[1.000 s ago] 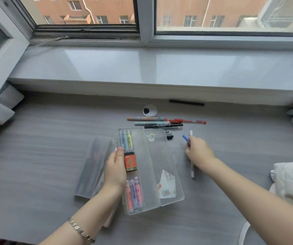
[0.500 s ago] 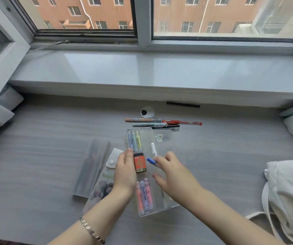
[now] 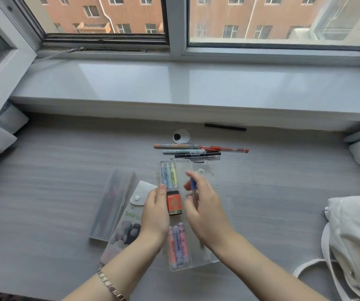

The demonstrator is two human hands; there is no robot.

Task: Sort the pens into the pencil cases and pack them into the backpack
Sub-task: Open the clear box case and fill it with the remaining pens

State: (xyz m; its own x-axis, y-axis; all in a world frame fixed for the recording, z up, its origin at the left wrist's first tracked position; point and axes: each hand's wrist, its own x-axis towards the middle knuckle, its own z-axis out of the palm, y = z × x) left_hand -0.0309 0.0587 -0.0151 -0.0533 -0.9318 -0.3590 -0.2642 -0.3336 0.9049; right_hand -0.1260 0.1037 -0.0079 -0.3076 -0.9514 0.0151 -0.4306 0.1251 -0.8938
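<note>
An open clear plastic pencil case (image 3: 185,168) lies on the grey desk, with pastel highlighters at its far end (image 3: 168,175) and near end (image 3: 178,246) and an orange 2B lead box (image 3: 174,203) between them. My left hand (image 3: 155,210) holds the case's left edge. My right hand (image 3: 205,209) hovers over the case, gripping a white pen with a blue cap (image 3: 193,185), blurred by motion. Several loose pens (image 3: 198,150) lie beyond the case. A white backpack (image 3: 357,242) sits at the right.
A frosted pencil case (image 3: 111,203) and a printed snap pouch (image 3: 129,222) lie left of the open case. A round cable hole (image 3: 181,135) and a black strip (image 3: 224,127) sit near the windowsill. White cushions lie at both sides.
My right hand picked the blue-capped pen off the desk at the right and carried it left over the open case. My left hand stayed on the case's edge.
</note>
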